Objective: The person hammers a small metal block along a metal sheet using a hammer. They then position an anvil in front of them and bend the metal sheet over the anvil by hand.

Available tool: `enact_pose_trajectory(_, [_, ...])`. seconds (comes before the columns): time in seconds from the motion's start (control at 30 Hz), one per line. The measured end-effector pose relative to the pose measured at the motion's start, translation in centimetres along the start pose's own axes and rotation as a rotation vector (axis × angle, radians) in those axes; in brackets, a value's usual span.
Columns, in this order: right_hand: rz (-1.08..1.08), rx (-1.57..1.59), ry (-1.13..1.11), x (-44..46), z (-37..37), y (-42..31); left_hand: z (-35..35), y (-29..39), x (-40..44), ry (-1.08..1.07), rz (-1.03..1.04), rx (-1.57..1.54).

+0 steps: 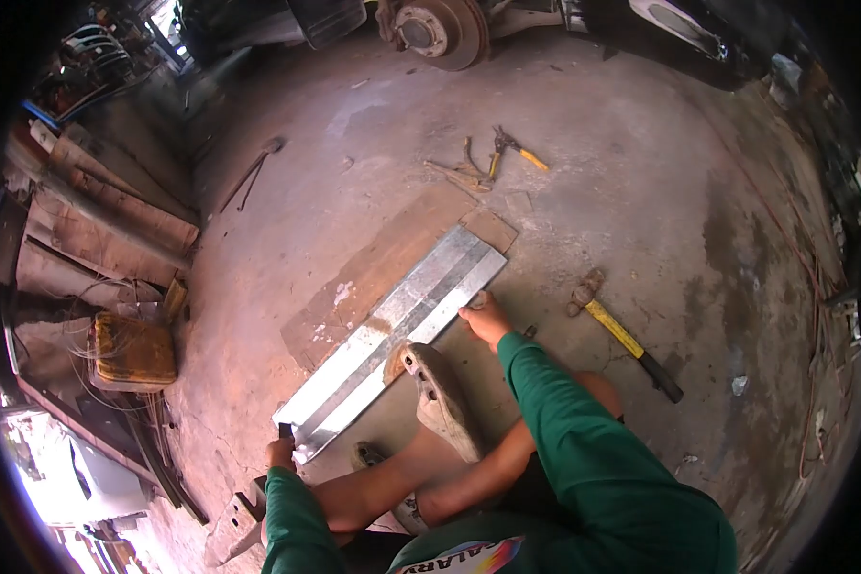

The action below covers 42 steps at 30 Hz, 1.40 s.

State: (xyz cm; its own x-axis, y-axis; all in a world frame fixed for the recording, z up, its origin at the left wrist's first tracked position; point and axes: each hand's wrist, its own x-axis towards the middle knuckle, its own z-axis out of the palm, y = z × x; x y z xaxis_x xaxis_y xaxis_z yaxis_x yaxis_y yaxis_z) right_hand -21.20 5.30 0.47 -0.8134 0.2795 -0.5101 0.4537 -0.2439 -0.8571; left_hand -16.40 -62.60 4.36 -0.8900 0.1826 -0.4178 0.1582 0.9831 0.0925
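Observation:
A long folded sheet of shiny metal (354, 368) lies slantwise before me, with lengthwise creases. At its near left corner my left hand (280, 452) is closed on the end, beside a small dark piece whose kind I cannot make out. My right hand (488, 321) grips the long right edge near the far end, its fingertips partly hidden. Beneath the sheet is a flat brown board (340, 297), dusty and stained. Against the sheet's near edge rests a dusty beige piece with holes (445, 402), close to my bent legs.
A hammer (622, 335) with a yellow and black handle lies at right. Yellow-handled pliers (517, 151) and rusty tools (461, 172) lie beyond the board. Long-handled tongs (252, 175) are farther left. A yellow jerrycan (134, 352) stands at left; a brake disc (440, 33) is at the top.

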Motion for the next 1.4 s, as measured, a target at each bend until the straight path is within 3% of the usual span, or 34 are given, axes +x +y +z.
enact_pose_trajectory(0.07, [-0.093,-0.134,0.033,0.7,-0.4,0.8,-2.1,4.3,1.2,0.258,-0.691,-1.011])
enact_pose_trajectory(0.1, [-0.104,-0.356,0.076,-0.8,-0.9,-1.1,-3.4,7.1,1.0,0.374,-0.706,-1.514])
enact_pose_trajectory(0.13, [-0.108,-0.469,0.099,-2.2,-1.8,-3.0,-3.7,7.5,1.8,0.367,-0.705,-1.513])
enact_pose_trajectory(0.2, [-0.151,-0.646,0.107,-5.0,-4.5,-7.3,-3.6,8.4,3.2,0.2,-0.122,-2.175])
enact_pose_trajectory(0.33, [-0.216,-0.914,0.259,-8.5,-13.3,-11.7,-9.7,18.6,5.0,0.115,0.04,-2.371])
enact_pose_trajectory(0.4, [-0.223,-1.028,0.35,-9.2,-18.9,-9.7,-10.5,20.7,7.3,-0.135,0.282,-2.29])
enact_pose_trajectory(0.47, [-0.043,-1.382,0.354,-10.8,-25.2,-5.2,-14.5,27.5,7.5,0.05,-0.005,-1.939])
enact_pose_trajectory(0.5, [0.052,-1.557,0.358,-11.7,-26.3,-3.6,-14.9,29.3,8.8,0.037,0.029,-1.814])
enact_pose_trajectory(0.57, [0.243,-1.414,0.381,-16.5,-25.4,-4.0,-14.5,31.4,11.5,0.027,0.061,-1.691])
enact_pose_trajectory(0.67, [0.156,-1.383,0.502,-17.4,-28.0,-0.3,-11.4,32.7,16.7,0.009,0.116,-1.449])
enact_pose_trajectory(0.73, [0.086,-1.335,0.533,-18.0,-29.3,1.5,-9.4,33.0,19.1,0.042,0.133,-1.036])
enact_pose_trajectory(0.83, [-0.079,-1.233,0.546,-18.5,-28.9,-0.6,-8.3,32.9,20.6,0.111,0.238,-0.794])
enact_pose_trajectory(1.0, [-0.156,-1.226,0.32,-19.6,-21.6,-11.6,-8.2,35.0,20.2,0.161,0.287,-0.701])
enact_pose_trajectory(1.1, [-0.25,-0.736,0.024,-19.4,-14.5,-16.1,-8.5,35.6,20.1,0.188,0.286,-0.611])
enact_pose_trajectory(1.2, [-0.396,-0.582,-0.119,-21.1,-7.1,-24.4,-9.4,35.8,20.2,0.195,0.286,-0.573])
enact_pose_trajectory(1.27, [-0.527,-0.352,-0.196,-24.5,-1.9,-31.1,-9.0,35.6,20.0,0.186,0.281,-0.555])
enact_pose_trajectory(1.3, [-0.704,-0.289,-0.211,-25.3,-0.1,-33.6,-8.8,35.6,20.3,0.216,0.304,-0.533])
enact_pose_trajectory(1.33, [-0.877,-0.223,-0.227,-25.4,1.4,-35.2,-8.4,35.6,20.3,0.243,0.326,-0.511])
enact_pose_trajectory(1.37, [-0.871,-0.229,-0.234,-24.5,3.0,-35.6,-8.3,35.6,20.1,0.257,0.34,-0.537])
enact_pose_trajectory(1.4, [-1.089,-0.165,-0.243,-23.5,4.5,-35.9,-8.2,35.6,20.1,0.256,0.332,-0.543])
